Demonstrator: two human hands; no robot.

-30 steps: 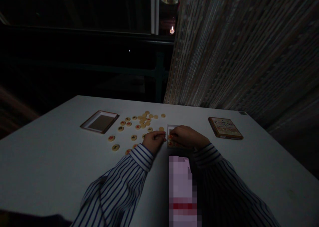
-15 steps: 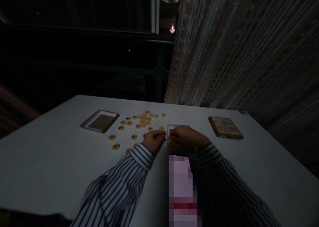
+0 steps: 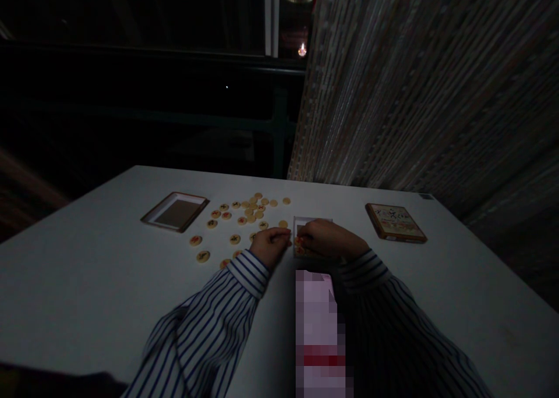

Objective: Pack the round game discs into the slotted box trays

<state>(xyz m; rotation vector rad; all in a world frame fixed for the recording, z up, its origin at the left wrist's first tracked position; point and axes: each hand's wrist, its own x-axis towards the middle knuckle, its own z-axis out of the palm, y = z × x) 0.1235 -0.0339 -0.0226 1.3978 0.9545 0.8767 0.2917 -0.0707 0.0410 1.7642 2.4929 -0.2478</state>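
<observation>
Round wooden Chinese chess pieces (image 3: 234,239) lie scattered over the left middle of the white table, some marked in red, some in black, several with blank sides up. My left hand (image 3: 271,247) is closed at the left side of a small clear-edged box (image 3: 313,219); what its fingers hold, if anything, is hidden. My right hand (image 3: 332,238) reaches over that box with its fingers bent down into it. Red-marked chess pieces (image 3: 300,250) lie inside, under my right fingertips. Whether the right fingers grip one of them cannot be made out.
An open box lid (image 3: 175,212) lies at the left of the table (image 3: 109,281). At the right sits a closed printed box (image 3: 395,222). A string curtain (image 3: 375,95) hangs behind the table's right side. The scene is dim.
Almost nothing differs. Both hands stay at the small box, with only a slight shift of the right fingers over the pieces.
</observation>
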